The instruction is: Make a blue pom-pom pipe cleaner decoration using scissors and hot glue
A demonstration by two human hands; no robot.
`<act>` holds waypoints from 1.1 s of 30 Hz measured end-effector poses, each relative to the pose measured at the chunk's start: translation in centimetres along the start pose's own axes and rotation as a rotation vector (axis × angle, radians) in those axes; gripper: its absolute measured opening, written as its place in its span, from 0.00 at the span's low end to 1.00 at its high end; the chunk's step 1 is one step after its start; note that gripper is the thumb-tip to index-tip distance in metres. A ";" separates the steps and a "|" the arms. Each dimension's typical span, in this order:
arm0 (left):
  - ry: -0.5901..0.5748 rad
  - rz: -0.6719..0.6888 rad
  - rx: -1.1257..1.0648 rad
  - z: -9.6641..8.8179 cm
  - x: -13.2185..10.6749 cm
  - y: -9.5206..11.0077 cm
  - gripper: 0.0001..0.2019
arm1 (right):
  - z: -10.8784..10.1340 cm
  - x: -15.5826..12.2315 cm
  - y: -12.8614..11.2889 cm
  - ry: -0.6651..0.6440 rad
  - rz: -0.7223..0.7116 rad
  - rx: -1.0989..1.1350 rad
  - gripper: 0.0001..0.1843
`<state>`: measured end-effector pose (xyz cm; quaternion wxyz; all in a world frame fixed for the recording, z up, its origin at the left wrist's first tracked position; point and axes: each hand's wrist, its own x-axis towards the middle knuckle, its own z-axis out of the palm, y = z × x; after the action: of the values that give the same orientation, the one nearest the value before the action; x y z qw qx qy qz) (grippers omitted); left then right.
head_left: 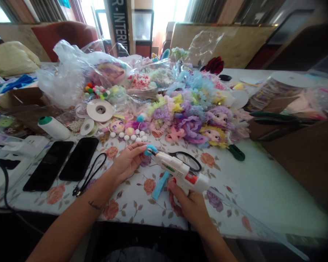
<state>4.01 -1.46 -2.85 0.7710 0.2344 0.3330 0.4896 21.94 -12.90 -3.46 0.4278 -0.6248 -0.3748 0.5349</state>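
My right hand is wrapped round the handle of a white hot glue gun, with a long clear glue stick sticking out of its back. The gun's dark nozzle meets a small curled piece of light-blue fuzzy material, pinched in the fingertips of my left hand. I cannot tell whether the nozzle touches it. Below the gun, a light-blue strip lies on the flowered tablecloth. Behind the gun rest black-handled scissors, partly hidden.
Two dark phones and a black cord loop lie at left, near a white power strip. A thread cone and ribbon spool stand behind. Doll-face ornaments and plastic bags fill the back. A cardboard box is at right.
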 end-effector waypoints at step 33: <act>0.050 -0.026 -0.074 0.1 0.1 0.1 0.02 | -0.3 0.3 0.8 -0.026 -0.022 -0.038 0.21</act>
<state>4.05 -1.36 -2.75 0.7769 0.1892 0.3369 0.4971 22.28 -12.93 -4.25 0.4167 -0.6219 -0.3972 0.5309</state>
